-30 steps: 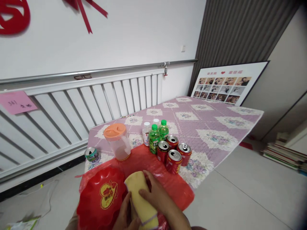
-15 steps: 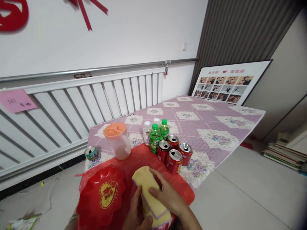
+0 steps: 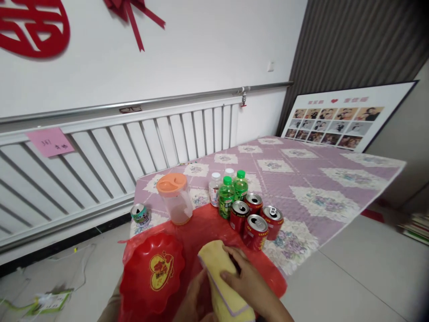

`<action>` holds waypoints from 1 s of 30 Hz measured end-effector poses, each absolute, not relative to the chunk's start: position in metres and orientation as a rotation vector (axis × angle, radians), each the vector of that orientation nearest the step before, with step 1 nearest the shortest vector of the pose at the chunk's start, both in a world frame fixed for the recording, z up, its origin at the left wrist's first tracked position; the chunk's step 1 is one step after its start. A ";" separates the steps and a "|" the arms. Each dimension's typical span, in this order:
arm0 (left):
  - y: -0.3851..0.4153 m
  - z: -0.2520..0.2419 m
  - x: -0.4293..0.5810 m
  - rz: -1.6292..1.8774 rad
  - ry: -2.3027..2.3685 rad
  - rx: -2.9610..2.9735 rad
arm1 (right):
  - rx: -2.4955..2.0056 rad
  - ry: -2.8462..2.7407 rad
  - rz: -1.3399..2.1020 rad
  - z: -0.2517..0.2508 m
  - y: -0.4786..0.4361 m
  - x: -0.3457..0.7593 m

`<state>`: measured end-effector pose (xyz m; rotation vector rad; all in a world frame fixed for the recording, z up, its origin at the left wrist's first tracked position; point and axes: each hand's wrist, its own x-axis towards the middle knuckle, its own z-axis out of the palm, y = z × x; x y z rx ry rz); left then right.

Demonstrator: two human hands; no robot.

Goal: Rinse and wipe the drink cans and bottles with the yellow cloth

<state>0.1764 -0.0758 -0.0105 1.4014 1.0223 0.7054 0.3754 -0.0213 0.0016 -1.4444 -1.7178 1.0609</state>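
Observation:
A folded yellow cloth [image 3: 224, 273] with a purple edge is between my hands at the bottom middle, above a red plastic sheet [image 3: 208, 223]. My right hand [image 3: 246, 279] grips its right side, thumb on top and fingers curled over the far edge. Along the cloth's left side, my left hand [image 3: 194, 295] has its fingertips against the edge; its lower part is cut off by the frame. Just left of that hand lies a red scalloped plate [image 3: 137, 273] with a yellow heart print.
Beyond the cloth stand several red cans [image 3: 256, 230], green-capped bottles [image 3: 227, 197] and white-capped bottles [image 3: 215, 188]. A clear pitcher [image 3: 176, 203] with an orange lid and a small green can [image 3: 140, 215] stand farther left. A radiator [image 3: 161, 138] runs behind the table.
The whole view has swung a little to the left. My left thumb, earlier seen near the cloth's lower part, has dropped lower. My right hand keeps its grip.

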 end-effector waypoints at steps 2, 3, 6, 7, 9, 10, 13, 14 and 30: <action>-0.074 0.009 0.155 0.787 1.051 1.467 | -1.419 -1.716 1.026 0.000 -0.019 0.377; -0.071 0.019 0.143 0.807 1.158 1.514 | -1.411 -1.711 0.999 -0.001 -0.018 0.378; -0.050 0.045 0.100 1.010 1.459 1.509 | -1.412 -1.669 0.890 -0.005 -0.014 0.380; -0.040 0.053 0.085 1.044 1.508 1.502 | -1.412 -1.651 0.856 -0.006 -0.012 0.380; -0.017 0.065 0.055 1.083 1.608 1.526 | -1.408 -1.618 0.800 -0.008 -0.010 0.381; -0.005 0.070 0.041 1.074 1.674 1.551 | -1.407 -1.601 0.776 -0.010 -0.009 0.382; 0.028 0.076 0.002 1.000 1.948 1.663 | -1.415 -1.539 0.727 -0.012 -0.006 0.381; 0.038 0.076 -0.009 0.958 2.013 1.718 | -1.418 -1.519 0.726 -0.012 -0.005 0.381; 0.104 0.064 -0.049 0.889 2.008 1.526 | -1.381 -1.455 0.700 -0.012 0.003 0.371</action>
